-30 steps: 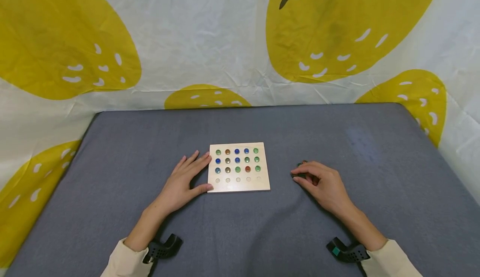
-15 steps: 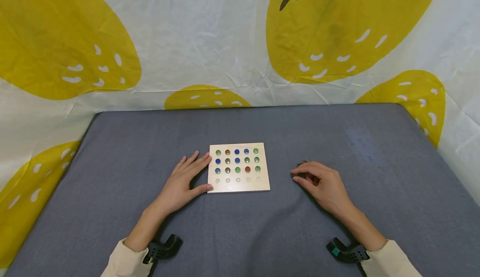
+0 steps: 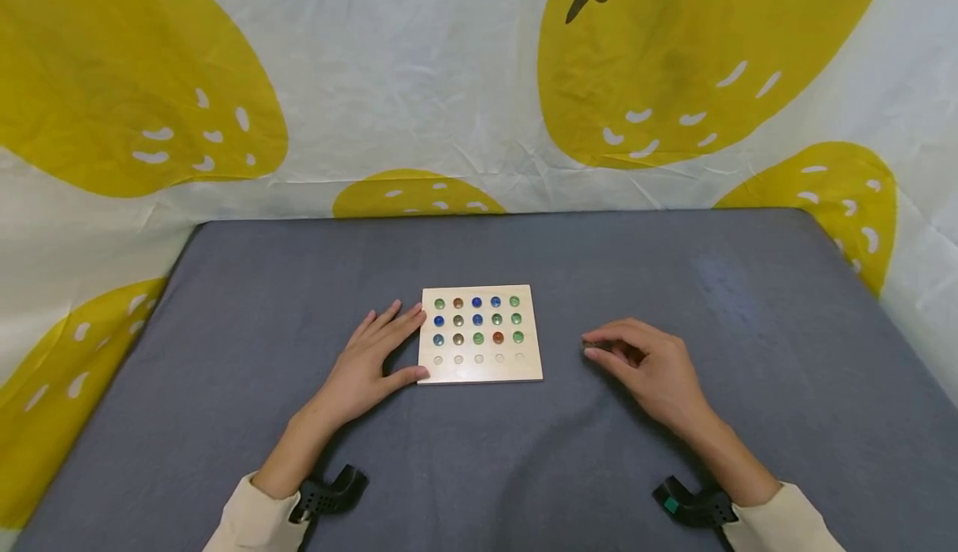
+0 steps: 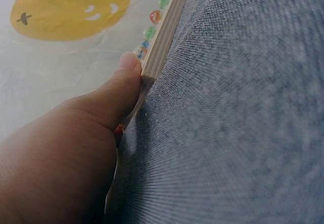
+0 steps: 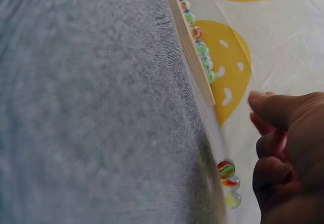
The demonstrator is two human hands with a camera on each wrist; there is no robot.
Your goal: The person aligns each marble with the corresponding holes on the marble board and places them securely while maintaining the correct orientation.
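A grey cloth-covered table [image 3: 674, 253] stands in front of a white backdrop printed with big yellow strawberries [image 3: 696, 53]. In the middle lies a wooden marble board [image 3: 481, 373], its three far rows filled with glass marbles [image 3: 477, 320] in blue, green, brown and red, its nearest row of dimples bare.

Since a moment ago almost nothing has shifted; only the right hand [image 3: 649, 367] has closed in a little, so the dark marble that peeped out beyond its fingertips is now hidden from above. My guess is that it is gathering or picking one up, with the empty row waiting for it.

The left hand [image 3: 367, 362] lies flat and relaxed, fingers straight along the board's left edge, thumb [image 4: 119, 84] pressed against the near corner, steadying it. The right hand rests on the cloth well to the right of the board, fingers curled; whether they actually pinch anything I cannot tell. The right wrist view shows a few loose marbles [image 5: 228, 182] on the cloth just beside those fingers.
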